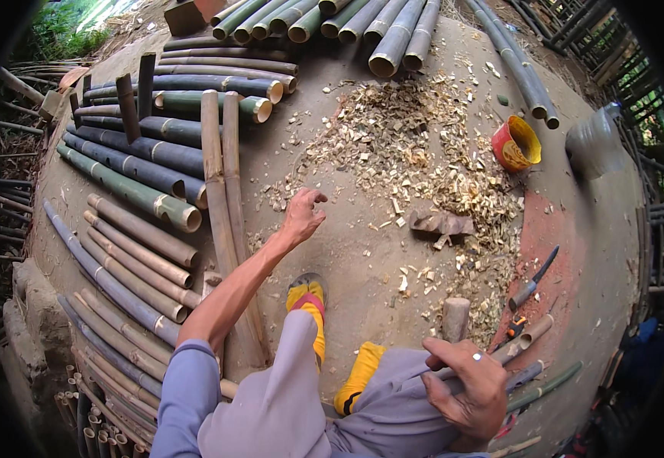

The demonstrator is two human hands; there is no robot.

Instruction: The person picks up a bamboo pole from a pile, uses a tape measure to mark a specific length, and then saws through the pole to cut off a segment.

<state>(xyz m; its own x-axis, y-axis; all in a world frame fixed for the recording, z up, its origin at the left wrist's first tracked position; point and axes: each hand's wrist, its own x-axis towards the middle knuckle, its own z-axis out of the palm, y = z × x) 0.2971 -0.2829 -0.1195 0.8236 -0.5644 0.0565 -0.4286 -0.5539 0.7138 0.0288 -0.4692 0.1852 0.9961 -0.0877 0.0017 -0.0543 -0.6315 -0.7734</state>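
Observation:
My left hand (301, 216) reaches out over the bare ground, just right of two long split bamboo pieces (221, 175). Its fingers are loosely bent and apart, holding nothing. Close to my right thigh is my right hand (471, 385), with a ring on one finger. A gap shows between its thumb and forefinger, and I see nothing gripped there. Beyond that hand stands a short round wooden piece (455, 319). Beside it lie a bamboo length (526, 340), an orange and black tool (515, 328) and a knife with a curved dark blade (534, 278).
Wood chips (400, 137) cover the middle ground around a notched wooden block (441, 223). Green bamboo poles (129, 183) and thinner brown ones (141, 229) lie at left; more poles (397, 38) lie ahead. A red and yellow bucket (515, 143) is tipped over at right.

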